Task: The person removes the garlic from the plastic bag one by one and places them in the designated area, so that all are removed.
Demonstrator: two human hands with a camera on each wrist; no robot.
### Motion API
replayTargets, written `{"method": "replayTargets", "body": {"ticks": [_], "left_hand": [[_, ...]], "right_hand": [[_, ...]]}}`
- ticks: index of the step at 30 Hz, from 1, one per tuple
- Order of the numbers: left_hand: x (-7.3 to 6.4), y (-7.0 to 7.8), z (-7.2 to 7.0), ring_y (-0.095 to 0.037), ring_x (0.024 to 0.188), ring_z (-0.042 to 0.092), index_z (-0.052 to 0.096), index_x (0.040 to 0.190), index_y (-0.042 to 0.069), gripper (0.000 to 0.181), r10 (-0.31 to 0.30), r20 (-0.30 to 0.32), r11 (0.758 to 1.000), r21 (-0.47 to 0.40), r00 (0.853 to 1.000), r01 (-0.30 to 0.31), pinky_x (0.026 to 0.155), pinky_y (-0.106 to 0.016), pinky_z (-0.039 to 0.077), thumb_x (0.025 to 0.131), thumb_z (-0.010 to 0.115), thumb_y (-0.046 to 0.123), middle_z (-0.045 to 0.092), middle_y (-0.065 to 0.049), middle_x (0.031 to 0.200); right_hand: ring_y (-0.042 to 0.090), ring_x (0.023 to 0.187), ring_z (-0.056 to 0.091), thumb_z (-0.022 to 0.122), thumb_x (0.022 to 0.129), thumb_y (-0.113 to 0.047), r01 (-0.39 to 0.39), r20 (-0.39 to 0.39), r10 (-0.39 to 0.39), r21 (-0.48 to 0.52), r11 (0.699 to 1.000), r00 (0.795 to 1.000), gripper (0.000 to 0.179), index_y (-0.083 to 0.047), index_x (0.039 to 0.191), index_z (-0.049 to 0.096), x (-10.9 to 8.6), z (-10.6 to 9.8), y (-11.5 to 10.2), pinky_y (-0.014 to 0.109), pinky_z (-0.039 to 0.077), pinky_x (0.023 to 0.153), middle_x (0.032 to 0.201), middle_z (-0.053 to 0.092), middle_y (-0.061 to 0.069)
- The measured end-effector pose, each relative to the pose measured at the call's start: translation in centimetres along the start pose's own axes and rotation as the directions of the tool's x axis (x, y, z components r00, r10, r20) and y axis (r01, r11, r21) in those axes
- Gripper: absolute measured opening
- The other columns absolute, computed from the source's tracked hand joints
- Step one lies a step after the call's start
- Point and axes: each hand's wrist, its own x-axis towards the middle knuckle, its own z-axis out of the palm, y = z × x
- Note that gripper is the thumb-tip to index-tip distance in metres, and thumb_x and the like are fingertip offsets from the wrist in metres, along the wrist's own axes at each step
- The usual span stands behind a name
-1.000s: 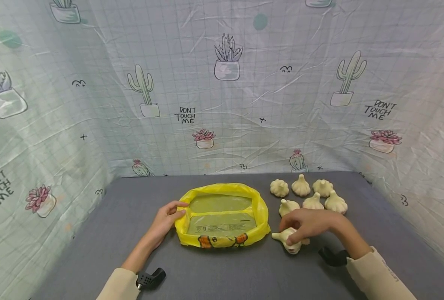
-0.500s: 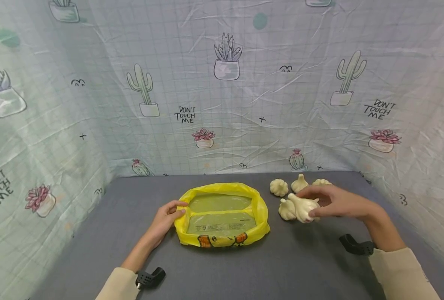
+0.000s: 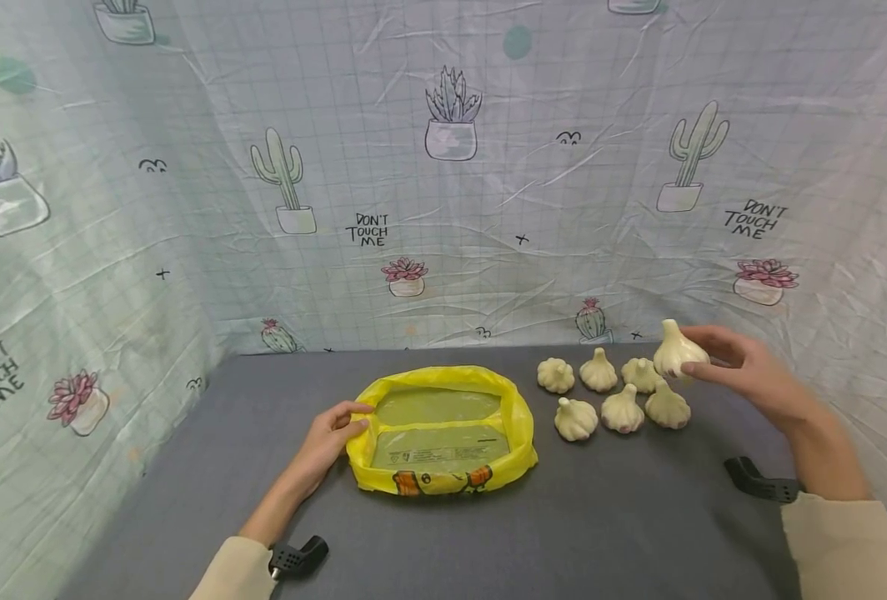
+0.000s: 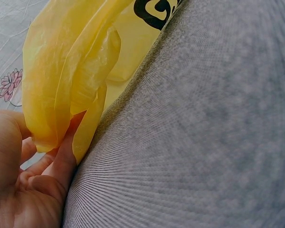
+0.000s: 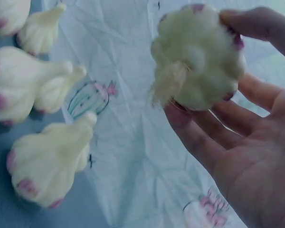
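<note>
A yellow plastic bag [image 3: 520,429] lies spread with its mouth up and its rim folded over, at the middle of the table. My left hand [image 3: 331,437] pinches the left side of that rim; the left wrist view shows the thumb and fingers around the thin yellow plastic [image 4: 61,80]. Raised at the back right, my right hand [image 3: 751,367] holds a garlic bulb [image 3: 679,353] with its stem up. From below, the right wrist view shows the roots of this garlic bulb [image 5: 199,57] between thumb and fingers.
Several more garlic bulbs stand in two rows right of the bag, among them a back-left bulb [image 3: 555,376] and a front-left bulb [image 3: 575,419]. Grey cloth covers the table [image 3: 488,542]. A patterned curtain [image 3: 518,275] walls the back and sides.
My right hand has lifted the garlic bulb off the table near the bag and carried it right and back, past the other bulbs. The left hand keeps its place on the bag's rim.
</note>
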Motion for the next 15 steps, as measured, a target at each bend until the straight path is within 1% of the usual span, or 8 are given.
{"method": "replayTargets", "body": {"ticks": [2, 4, 7, 9, 12, 14, 15], "left_hand": [[0.0, 0.0, 0.1, -0.016, 0.098, 0.064, 0.065, 0.134, 0.005, 0.032, -0.009, 0.0, 1.0, -0.012, 1.0, 0.009, 0.081, -0.027, 0.054, 0.105, 0.061, 0.019, 0.069, -0.02, 0.125], [-0.1, 0.0, 0.2, -0.016, 0.097, 0.065, 0.065, 0.134, 0.006, 0.032, -0.016, 0.0, 1.0, -0.02, 1.0, 0.016, 0.081, -0.027, 0.054, 0.105, 0.061, 0.019, 0.069, -0.02, 0.123], [0.0, -0.1, 0.2, -0.016, 0.097, 0.065, 0.066, 0.133, 0.007, 0.031, -0.024, -0.005, 1.0, -0.019, 1.0, 0.024, 0.081, -0.028, 0.055, 0.105, 0.061, 0.018, 0.07, -0.018, 0.123], [0.0, -0.1, 0.2, -0.016, 0.097, 0.066, 0.066, 0.133, 0.007, 0.031, -0.025, -0.003, 0.999, -0.021, 1.0, 0.025, 0.081, -0.028, 0.055, 0.105, 0.06, 0.018, 0.069, -0.019, 0.123], [0.0, -0.2, 0.1, -0.017, 0.098, 0.066, 0.064, 0.134, 0.006, 0.032, -0.019, 0.007, 1.0, -0.018, 1.0, 0.019, 0.081, -0.028, 0.056, 0.105, 0.06, 0.019, 0.069, -0.02, 0.124], [0.0, -0.2, 0.1, -0.017, 0.098, 0.067, 0.064, 0.135, 0.006, 0.033, -0.016, 0.009, 1.0, -0.021, 1.0, 0.016, 0.081, -0.027, 0.056, 0.105, 0.06, 0.019, 0.069, -0.02, 0.124], [0.0, -0.2, 0.1, -0.017, 0.098, 0.067, 0.064, 0.135, 0.006, 0.033, -0.013, 0.009, 1.0, -0.022, 1.0, 0.014, 0.081, -0.027, 0.056, 0.105, 0.06, 0.019, 0.07, -0.02, 0.123]], "right_hand": [[-0.02, 0.119, 0.045, 0.064, 0.102, -0.009, -0.014, -0.028, 0.014, 0.011, 1.0, 1.0, 0.05, -0.016, 0.15, 0.052, -0.1, -0.4, 1.1, 0.008, 0.042, 0.085, 0.14, 0.054, -0.024], [-0.021, 0.115, 0.045, 0.062, 0.103, -0.011, -0.036, -0.052, 0.037, 0.022, 0.999, 0.998, 0.051, -0.015, 0.152, 0.049, -0.1, -0.7, 2.3, 0.008, 0.041, 0.083, 0.136, 0.051, -0.029], [-0.02, 0.111, 0.048, 0.061, 0.104, -0.013, -0.074, -0.071, 0.076, 0.024, 0.997, 0.995, 0.054, -0.007, 0.154, 0.043, -0.2, -1.1, 4.1, 0.009, 0.042, 0.082, 0.129, 0.05, -0.033], [-0.018, 0.107, 0.052, 0.061, 0.104, -0.014, -0.107, -0.08, 0.11, 0.04, 0.993, 0.991, 0.056, 0.0, 0.154, 0.038, -0.2, -1.2, 5.1, 0.011, 0.046, 0.081, 0.123, 0.05, -0.036], [-0.013, 0.1, 0.06, 0.06, 0.104, -0.013, -0.136, -0.076, 0.141, 0.069, 0.988, 0.987, 0.064, 0.011, 0.155, 0.03, -0.2, -1.3, 6.2, 0.015, 0.053, 0.08, 0.116, 0.055, -0.036], [-0.011, 0.095, 0.064, 0.06, 0.105, -0.016, -0.178, -0.065, 0.184, 0.087, 0.98, 0.981, 0.069, 0.014, 0.156, 0.025, -0.2, -1.3, 6.7, 0.016, 0.055, 0.079, 0.11, 0.057, -0.036], [-0.011, 0.094, 0.063, 0.06, 0.105, -0.019, -0.2, -0.062, 0.205, 0.077, 0.977, 0.977, 0.071, 0.014, 0.156, 0.023, -0.2, -1.3, 6.9, 0.017, 0.055, 0.078, 0.109, 0.057, -0.035]]}}
